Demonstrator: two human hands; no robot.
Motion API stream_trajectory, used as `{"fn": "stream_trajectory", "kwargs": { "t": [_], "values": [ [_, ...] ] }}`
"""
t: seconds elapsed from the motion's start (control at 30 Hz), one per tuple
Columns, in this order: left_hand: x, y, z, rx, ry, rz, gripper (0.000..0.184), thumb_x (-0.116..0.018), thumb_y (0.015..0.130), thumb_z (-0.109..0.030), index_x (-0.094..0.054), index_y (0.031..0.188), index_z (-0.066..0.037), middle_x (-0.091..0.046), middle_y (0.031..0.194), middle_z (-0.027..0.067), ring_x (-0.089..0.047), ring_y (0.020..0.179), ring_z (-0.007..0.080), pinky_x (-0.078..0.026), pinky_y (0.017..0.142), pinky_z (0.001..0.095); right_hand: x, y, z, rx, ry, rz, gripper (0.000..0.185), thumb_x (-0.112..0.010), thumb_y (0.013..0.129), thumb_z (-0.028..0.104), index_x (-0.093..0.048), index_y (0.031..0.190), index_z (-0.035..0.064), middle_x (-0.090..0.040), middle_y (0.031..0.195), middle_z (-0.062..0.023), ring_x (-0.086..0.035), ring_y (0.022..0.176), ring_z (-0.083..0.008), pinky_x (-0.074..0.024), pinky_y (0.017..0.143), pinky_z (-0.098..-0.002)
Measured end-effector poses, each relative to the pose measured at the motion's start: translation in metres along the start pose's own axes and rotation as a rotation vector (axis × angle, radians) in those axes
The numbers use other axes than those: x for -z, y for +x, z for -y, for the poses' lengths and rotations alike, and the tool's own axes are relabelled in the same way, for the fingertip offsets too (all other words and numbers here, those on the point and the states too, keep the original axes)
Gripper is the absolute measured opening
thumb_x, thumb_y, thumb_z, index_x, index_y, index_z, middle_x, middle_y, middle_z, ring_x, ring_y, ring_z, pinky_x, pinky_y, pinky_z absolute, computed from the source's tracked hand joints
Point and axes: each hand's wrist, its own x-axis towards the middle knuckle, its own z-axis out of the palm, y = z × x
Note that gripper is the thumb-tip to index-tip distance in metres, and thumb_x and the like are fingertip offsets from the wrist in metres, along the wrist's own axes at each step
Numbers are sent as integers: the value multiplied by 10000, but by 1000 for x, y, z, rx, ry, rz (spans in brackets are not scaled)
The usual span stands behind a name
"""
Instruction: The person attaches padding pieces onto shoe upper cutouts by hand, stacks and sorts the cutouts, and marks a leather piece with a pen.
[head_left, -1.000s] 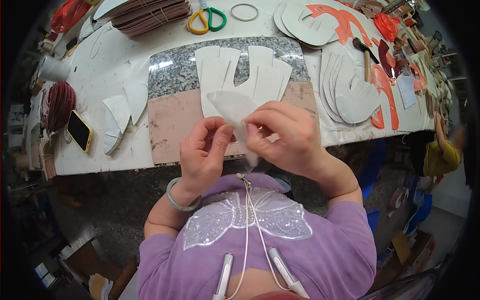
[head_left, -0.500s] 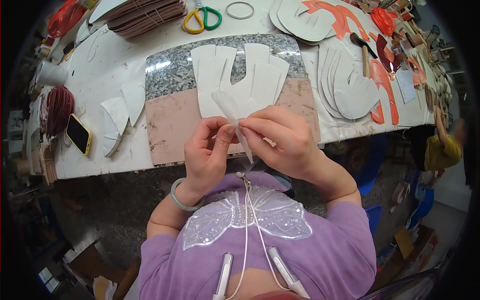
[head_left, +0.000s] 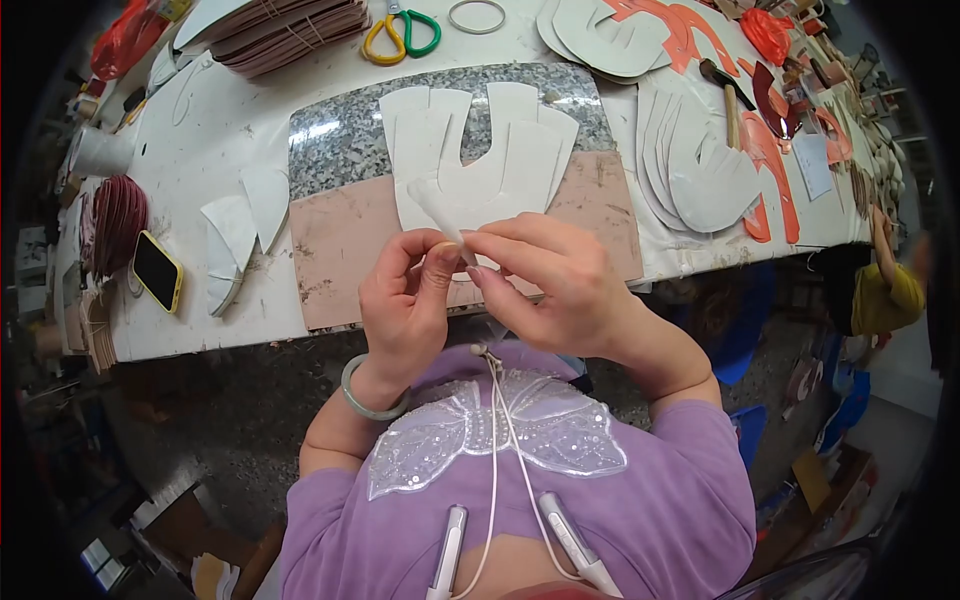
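Note:
Between the fingertips of both hands I hold a thin white cut piece [head_left: 436,208], seen nearly edge-on, its upper end pointing up and to the left. My left hand [head_left: 405,295] pinches it between thumb and forefinger. From the other side my right hand [head_left: 545,272] grips it with closed fingertips, which hide its lower part. Just beyond lie white U-shaped cut pieces [head_left: 470,180], overlapping one another. They rest across a speckled stone slab [head_left: 335,135] and a brownish-pink board [head_left: 340,255] in front of it.
On the left are a phone [head_left: 158,270], curved white pieces [head_left: 228,245] and a dark red stack [head_left: 118,222]. Scissors [head_left: 400,38] and a metal ring [head_left: 477,16] lie at the back. White cutouts [head_left: 710,185], orange templates [head_left: 778,190] and a hammer [head_left: 731,112] are right. Another person's sleeve [head_left: 888,300] shows far right.
The white piece has shifted slightly left, and its lower end, visible below the fingers before, is now hidden. My right fingertips have moved a little left, closer to my left thumb.

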Motion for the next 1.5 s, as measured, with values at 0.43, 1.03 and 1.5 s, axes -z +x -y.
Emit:
{"fn": "stream_trajectory", "kwargs": {
  "t": [0.43,1.03,1.5],
  "values": [
    [-2,-2,8,-111,111,-7,154,-604,973,-85,-567,1075,24,-632,938,83,-616,802,139,-531,699,241,11,-3,-5,18,-124,-74,174,-664,683,-76,-674,845,-14,-670,754,-56,-546,558,-152,-443,494,-247],
    [-1,-8,6,178,-105,182,264,-643,957,-125,-557,1183,-21,-614,1023,75,-579,789,114,-474,727,209,8,-38,-17,69,-297,18,307,-763,712,13,-712,1013,49,-713,976,-45,-613,892,-214,-458,880,-304],
    [71,84,-19,278,449,410,161,-722,868,-108,-719,1003,-20,-666,821,16,-521,652,76,-400,561,190,8,6,-36,-659,228,167,192,-734,844,64,-690,1024,16,-664,730,-26,-524,514,-83,-389,467,-195]
  ]
}}
